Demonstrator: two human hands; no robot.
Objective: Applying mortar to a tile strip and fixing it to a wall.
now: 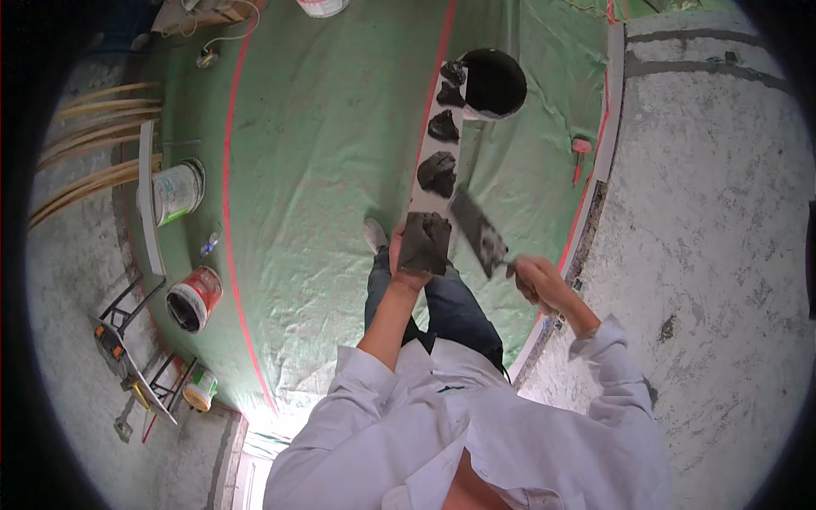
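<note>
Left grip (pixel 410 277) holds a strip (pixel 429 202) bearing mortar dabs (pixel 437 174) toward twelve o'clock. Right grip (pixel 544 283), at three, holds a blurred, apparently smeared trowel (pixel 476 229).

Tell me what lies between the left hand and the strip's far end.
The head view shows dark lumps in a row along the strip beyond the left hand, with bare white between some.

Left hand (pixel 410 277) extended forward; right hand (pixel 542 284) curled tight.
</note>
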